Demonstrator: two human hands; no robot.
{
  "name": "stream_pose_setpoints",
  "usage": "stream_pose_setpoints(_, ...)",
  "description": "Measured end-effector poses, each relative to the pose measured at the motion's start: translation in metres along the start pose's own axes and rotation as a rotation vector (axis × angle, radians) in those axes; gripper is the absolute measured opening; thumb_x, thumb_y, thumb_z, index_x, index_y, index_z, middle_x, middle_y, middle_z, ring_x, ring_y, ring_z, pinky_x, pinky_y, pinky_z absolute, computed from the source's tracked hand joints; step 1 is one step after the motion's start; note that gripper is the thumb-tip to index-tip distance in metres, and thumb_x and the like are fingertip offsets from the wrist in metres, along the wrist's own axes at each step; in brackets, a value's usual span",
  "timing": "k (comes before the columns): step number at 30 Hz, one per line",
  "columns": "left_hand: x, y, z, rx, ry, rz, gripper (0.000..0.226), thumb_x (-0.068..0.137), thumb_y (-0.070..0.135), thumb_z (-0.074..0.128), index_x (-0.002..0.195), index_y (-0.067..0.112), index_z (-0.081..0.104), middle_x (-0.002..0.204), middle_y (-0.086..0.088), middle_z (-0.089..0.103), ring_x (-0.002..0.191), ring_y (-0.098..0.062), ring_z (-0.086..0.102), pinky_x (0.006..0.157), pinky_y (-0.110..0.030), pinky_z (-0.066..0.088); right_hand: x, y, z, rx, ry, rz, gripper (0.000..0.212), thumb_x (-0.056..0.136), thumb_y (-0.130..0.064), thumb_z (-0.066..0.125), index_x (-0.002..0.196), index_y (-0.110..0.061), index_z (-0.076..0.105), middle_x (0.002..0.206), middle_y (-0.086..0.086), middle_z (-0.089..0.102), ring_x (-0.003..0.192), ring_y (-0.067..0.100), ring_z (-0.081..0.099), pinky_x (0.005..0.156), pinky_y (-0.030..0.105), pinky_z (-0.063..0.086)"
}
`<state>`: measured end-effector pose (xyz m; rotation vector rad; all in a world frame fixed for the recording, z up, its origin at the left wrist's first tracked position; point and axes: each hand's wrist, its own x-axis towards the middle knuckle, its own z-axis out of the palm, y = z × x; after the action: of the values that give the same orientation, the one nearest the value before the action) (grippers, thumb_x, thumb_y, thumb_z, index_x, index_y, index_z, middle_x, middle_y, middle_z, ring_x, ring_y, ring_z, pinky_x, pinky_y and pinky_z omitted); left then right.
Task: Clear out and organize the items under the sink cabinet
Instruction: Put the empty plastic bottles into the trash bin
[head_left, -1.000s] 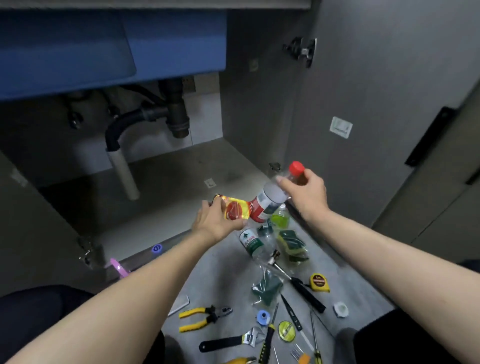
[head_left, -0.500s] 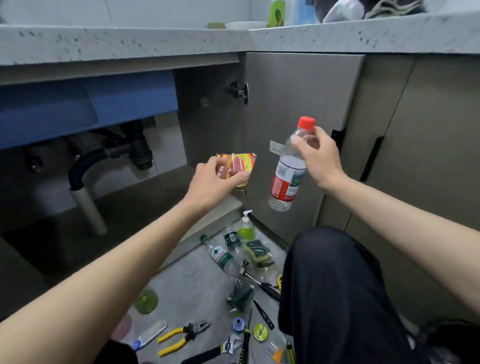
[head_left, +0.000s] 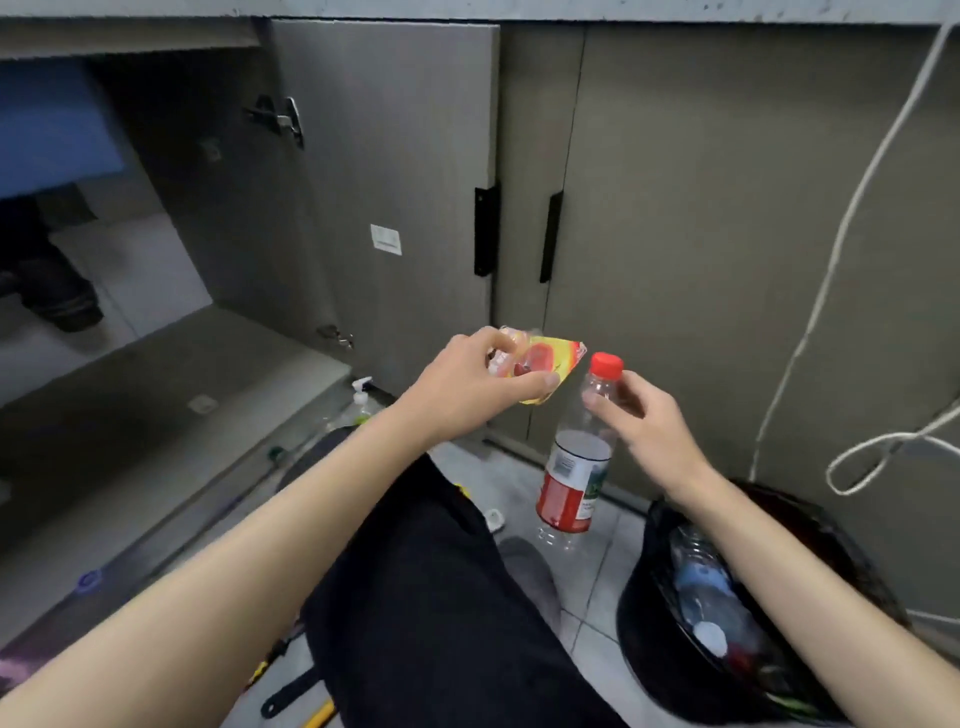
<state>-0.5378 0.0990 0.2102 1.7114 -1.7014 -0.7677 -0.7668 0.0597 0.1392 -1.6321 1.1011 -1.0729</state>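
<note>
Evidently the clearing-out is well advanced: the grey laminate floor of the open under-sink cabinet (head_left: 156, 395) shows bare in the part that can be seen, and what came out of it lies on the pale tiled floor (head_left: 597, 561) in front. What seems left is sorting, discarding rubbish and putting keepers back, none of which looks finished. The left hand (head_left: 467, 384) pinches a crinkled yellow-and-red plastic packet (head_left: 545, 364) between thumb and curled fingers, holding it up in front of the closed grey cabinet doors; its film looks thin, glossy and easily crushed. The right hand (head_left: 644, 415) pinches a clear plastic bottle with a red screw cap and red-and-white label (head_left: 571, 467) by its neck just under the cap, so the bottle hangs nearly upright above the tiles, apart from them. It looks light, probably empty or nearly so (no liquid line is plain). Just to the right of the bottle and lower stands a bin lined with a glossy black bag (head_left: 675, 623), already holding what seem to be other clear bottles, so both held items may be headed there. A white cord (head_left: 831, 260) trails down the matte door fronts. Beside the dark-trousered knee, a small pump bottle with green liquid (head_left: 362, 400) stands at the cabinet's front edge, and a black-and-yellow tool handle (head_left: 296, 696) lies on the floor, partly hidden.
</note>
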Motion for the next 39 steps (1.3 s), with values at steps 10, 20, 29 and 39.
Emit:
stream_pose_setpoints(10, 0.000, 0.034, 0.139, 0.132, -0.341, 0.142, 0.062, 0.066, 0.075, 0.068, 0.114, 0.038, 0.056, 0.111, 0.011, 0.049, 0.100, -0.007, 0.056, 0.079, -0.024, 0.043, -0.097, 0.029, -0.131, -0.074, 0.410, 0.015, 0.014, 0.094, -0.033, 0.065, 0.103, -0.023, 0.068, 0.090, -0.010, 0.071, 0.082, 0.004, 0.064, 0.075, 0.019, 0.053)
stream_pose_setpoints(20, 0.006, 0.033, 0.271, 0.497, -0.528, 0.322, 0.075, 0.074, 0.059, 0.071, 0.134, 0.019, 0.047, 0.155, -0.009, 0.029, 0.145, -0.027, 0.022, 0.113, -0.041, 0.035, -0.153, 0.099, -0.174, -0.540, 0.423, 0.240, 0.045, 0.078, -0.030, 0.077, 0.116, -0.037, 0.055, 0.109, -0.019, 0.066, 0.098, 0.003, 0.062, 0.087, 0.026, 0.048)
stream_pose_setpoints(29, -0.008, 0.001, 0.312, 0.605, -0.440, 0.458, 0.057, 0.096, 0.043, 0.054, 0.148, 0.024, 0.042, 0.156, -0.003, 0.040, 0.148, -0.023, 0.027, 0.121, -0.036, 0.017, -0.191, 0.141, -0.155, -0.807, -0.019, 0.565, 0.050, 0.086, -0.055, 0.061, 0.133, -0.040, 0.055, 0.136, -0.023, 0.045, 0.124, 0.009, 0.049, 0.098, 0.035, 0.044)
stream_pose_setpoints(39, 0.012, 0.021, 0.258, 0.491, -0.369, 0.399, 0.028, 0.092, 0.031, 0.049, 0.116, 0.022, 0.062, 0.117, -0.002, 0.065, 0.112, -0.030, 0.058, 0.086, -0.039, 0.051, -0.140, 0.118, -0.145, -0.791, 0.156, 0.376, 0.016, 0.096, -0.033, 0.054, 0.103, -0.034, 0.069, 0.107, -0.019, 0.065, 0.101, 0.011, 0.061, 0.086, 0.037, 0.050)
